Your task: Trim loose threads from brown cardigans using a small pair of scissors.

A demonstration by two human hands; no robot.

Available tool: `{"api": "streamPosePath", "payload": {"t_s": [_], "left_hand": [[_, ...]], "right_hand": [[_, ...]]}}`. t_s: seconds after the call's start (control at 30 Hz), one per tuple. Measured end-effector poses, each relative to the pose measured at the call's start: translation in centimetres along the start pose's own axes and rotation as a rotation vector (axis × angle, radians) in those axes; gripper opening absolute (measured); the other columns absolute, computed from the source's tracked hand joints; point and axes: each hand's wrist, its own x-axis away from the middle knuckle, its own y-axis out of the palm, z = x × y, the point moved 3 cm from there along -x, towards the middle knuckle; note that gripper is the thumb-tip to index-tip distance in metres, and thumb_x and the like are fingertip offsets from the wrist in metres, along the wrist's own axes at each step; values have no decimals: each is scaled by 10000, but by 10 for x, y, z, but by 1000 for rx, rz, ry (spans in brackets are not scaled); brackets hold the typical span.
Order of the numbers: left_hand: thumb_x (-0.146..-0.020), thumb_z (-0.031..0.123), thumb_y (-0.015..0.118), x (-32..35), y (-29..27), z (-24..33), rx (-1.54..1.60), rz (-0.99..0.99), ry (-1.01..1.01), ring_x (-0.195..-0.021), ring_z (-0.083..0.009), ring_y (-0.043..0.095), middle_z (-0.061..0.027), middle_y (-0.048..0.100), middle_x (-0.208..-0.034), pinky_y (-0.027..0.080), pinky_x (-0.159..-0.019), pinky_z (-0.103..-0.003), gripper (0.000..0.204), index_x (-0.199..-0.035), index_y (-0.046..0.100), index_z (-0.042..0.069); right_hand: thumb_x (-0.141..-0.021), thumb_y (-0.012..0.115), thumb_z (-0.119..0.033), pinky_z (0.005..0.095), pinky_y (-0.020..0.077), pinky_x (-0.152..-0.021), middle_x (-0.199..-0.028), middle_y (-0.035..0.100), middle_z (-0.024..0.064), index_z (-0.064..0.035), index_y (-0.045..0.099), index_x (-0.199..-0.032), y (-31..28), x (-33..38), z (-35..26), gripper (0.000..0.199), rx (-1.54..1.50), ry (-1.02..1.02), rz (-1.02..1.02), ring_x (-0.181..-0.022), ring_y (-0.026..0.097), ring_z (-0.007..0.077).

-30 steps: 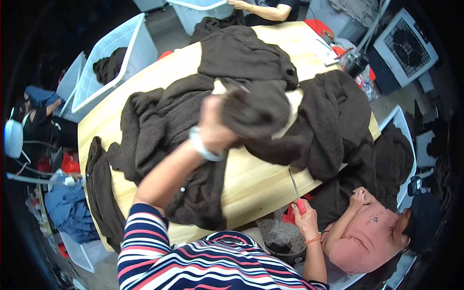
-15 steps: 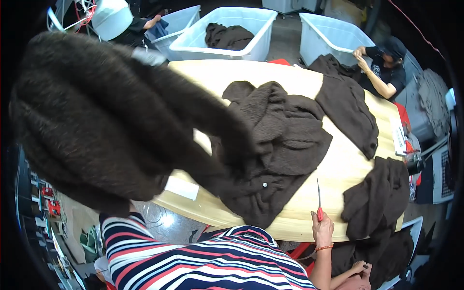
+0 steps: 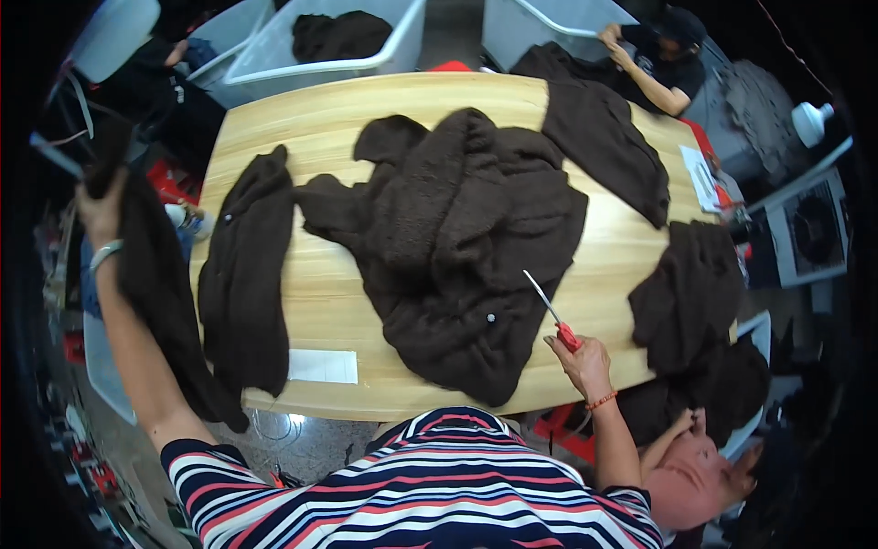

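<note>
My left hand [image 3: 101, 215] is raised at the far left, closed on a dark brown fleecy garment [image 3: 151, 265] that hangs beside the table's left edge. My right hand [image 3: 585, 364] holds red-handled scissors [image 3: 567, 337], their slim blades pointing up and left over the table. Just left of the blades, a rumpled brown fleece garment [image 3: 457, 229] lies spread in the middle, with a small round shiny button [image 3: 491, 318] near its lower end. Another brown garment [image 3: 245, 274] lies lengthwise along the table's left end.
The pale wooden table [image 3: 320, 101] carries more brown garments at its right [image 3: 604, 137] and lower right [image 3: 686, 293]. White paper [image 3: 322, 367] lies at the front edge. Large pale bins [image 3: 320, 71] stand behind. One co-worker [image 3: 668, 69] sits at back right, another [image 3: 695, 467] at lower right.
The large garment in my left hand has swung from over the table to the far left, uncovering the table's left part. My right hand has moved slightly up and left with the scissors.
</note>
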Motion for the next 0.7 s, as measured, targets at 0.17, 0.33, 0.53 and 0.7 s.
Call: {"api": "streamPosePath", "payload": {"t_s": [0.17, 0.33, 0.53, 0.7], "left_hand": [[-750, 116, 744, 190, 116, 248, 502, -610, 77, -976, -184, 574, -100, 575, -1074, 475, -838, -299, 527, -1239, 569, 30], [-675, 217, 837, 363, 138, 383, 652, -1065, 357, -1081, -363, 553, -169, 533, -1187, 486, -917, -431, 718, -1305, 519, 88], [-768, 56, 680, 381, 239, 355, 338, -882, 287, -850, -368, 603, -207, 589, -1027, 527, -755, -411, 433, -1178, 544, 25], [-889, -18, 558, 260, 218, 387, 1202, -885, -596, -705, -120, 645, -79, 657, -928, 554, -616, -233, 191, -1070, 620, -24]], "right_hand": [[-828, 709, -373, 446, 471, -609, -629, 591, 210, 0, 613, -721, 13, 5, 15, 400, -246, -41, 95, -637, 615, 385], [-859, 699, -249, 435, 436, -555, -574, 531, 198, 6, 580, -718, 29, 20, 20, 315, -368, -173, 200, -552, 554, 384], [-863, 707, -272, 401, 452, -539, -578, 585, 181, 17, 648, -747, 40, 11, 33, 317, -563, 32, -4, -511, 586, 305], [-883, 711, -274, 305, 437, -483, -563, 611, 64, 22, 700, -786, 29, -23, 25, 312, -734, -27, 0, -477, 538, 105]]}}
